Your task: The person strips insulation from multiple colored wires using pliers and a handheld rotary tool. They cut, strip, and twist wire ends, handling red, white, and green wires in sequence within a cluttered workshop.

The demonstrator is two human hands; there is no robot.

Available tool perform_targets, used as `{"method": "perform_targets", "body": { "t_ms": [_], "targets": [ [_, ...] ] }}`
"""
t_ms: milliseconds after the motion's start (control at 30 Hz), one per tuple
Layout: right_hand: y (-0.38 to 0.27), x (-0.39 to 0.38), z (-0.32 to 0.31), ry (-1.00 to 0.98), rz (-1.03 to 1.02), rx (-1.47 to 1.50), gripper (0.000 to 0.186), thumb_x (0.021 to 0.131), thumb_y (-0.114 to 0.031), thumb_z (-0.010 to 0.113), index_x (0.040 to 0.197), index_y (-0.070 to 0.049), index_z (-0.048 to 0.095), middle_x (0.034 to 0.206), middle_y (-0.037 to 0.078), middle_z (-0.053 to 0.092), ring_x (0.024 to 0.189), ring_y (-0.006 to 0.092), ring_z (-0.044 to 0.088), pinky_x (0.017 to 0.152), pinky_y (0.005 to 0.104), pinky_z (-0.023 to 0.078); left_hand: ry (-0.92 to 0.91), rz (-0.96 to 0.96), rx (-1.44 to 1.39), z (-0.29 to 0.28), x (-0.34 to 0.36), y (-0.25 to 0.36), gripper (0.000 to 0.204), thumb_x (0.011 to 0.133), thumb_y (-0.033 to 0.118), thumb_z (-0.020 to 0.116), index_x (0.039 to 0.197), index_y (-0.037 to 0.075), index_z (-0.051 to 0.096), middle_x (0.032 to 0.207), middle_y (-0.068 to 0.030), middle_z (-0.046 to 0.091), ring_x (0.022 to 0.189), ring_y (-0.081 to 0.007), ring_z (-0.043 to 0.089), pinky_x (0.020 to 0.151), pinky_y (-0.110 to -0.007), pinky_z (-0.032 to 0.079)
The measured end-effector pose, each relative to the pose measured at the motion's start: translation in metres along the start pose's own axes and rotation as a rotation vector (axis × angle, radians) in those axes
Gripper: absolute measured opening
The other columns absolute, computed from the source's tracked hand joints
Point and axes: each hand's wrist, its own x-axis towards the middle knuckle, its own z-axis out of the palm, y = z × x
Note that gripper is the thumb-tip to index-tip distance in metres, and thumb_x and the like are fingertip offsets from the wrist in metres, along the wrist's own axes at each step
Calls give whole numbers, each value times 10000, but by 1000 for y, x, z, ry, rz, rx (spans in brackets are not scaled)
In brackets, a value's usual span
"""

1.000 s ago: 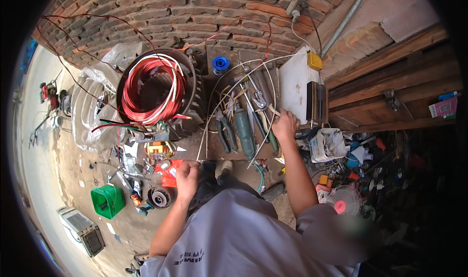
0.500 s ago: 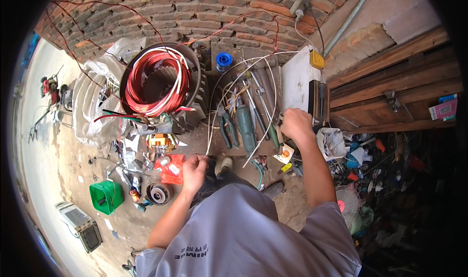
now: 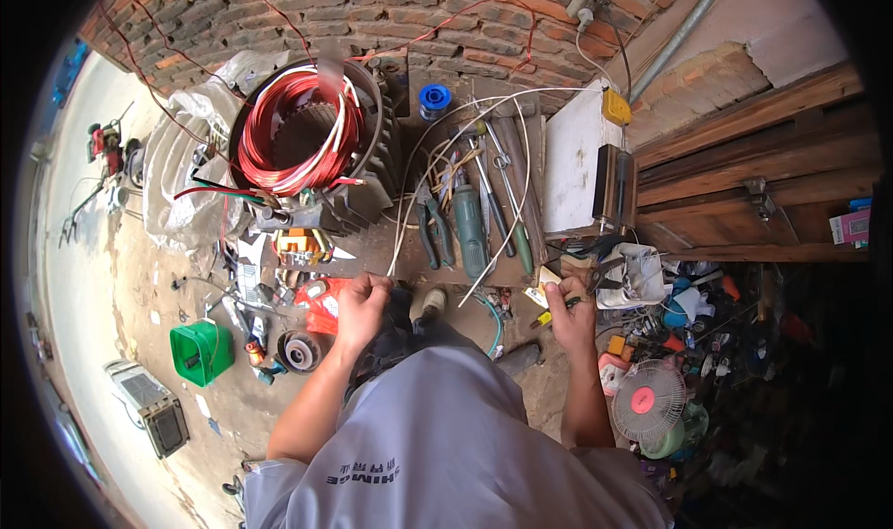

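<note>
In my left hand, closed in a pinch at the bench's front edge, is one end of a thin white cord. The cord loops over the tools, and another stretch hangs past the front edge. My right hand is closed just off the bench's right front corner. Something dark green shows at its fingers, too small to name. Between and beyond the hands lie green-handled pliers, a green cylindrical power tool and long metal tools. At the back left, a motor housing carries a red wire coil.
A blue spool stands near the brick wall. On the right are a white board-like box, a yellow tape measure-like case and a wooden door. Below lie a green bucket, a fan and much clutter.
My right hand has come back from beside the white box to nearer my body, and dark green now shows at its fingers. My left hand has shifted slightly, still pinching the cord.
</note>
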Motion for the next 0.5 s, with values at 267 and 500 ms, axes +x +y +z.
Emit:
{"method": "perform_targets", "body": {
  "t_ms": [267, 500],
  "targets": [
    [-41, 12, 54, -706, 124, 532, 248, 1059, -221, 630, 973, 12, 628, 1318, 135, 652, 982, 144, 606, 883, 346, 492, -4, 13, 111, -10, -6, 17, 168, 1003, 112, 673, 1010, -49, 722, 839, -20, 715, 777, -75, 618, 712, -271, 518],
    [-51, -15, 123, -1004, 47, 218, 314, 1020, -320, 673, 1103, -19, 635, 1047, 171, 681, 1006, 331, 676, 919, 426, 525, -71, 97, 56, -15, -13, 12, 151, 1044, 114, 639, 1023, -18, 710, 891, -32, 725, 766, -78, 618, 707, -256, 499]
  ]
}}
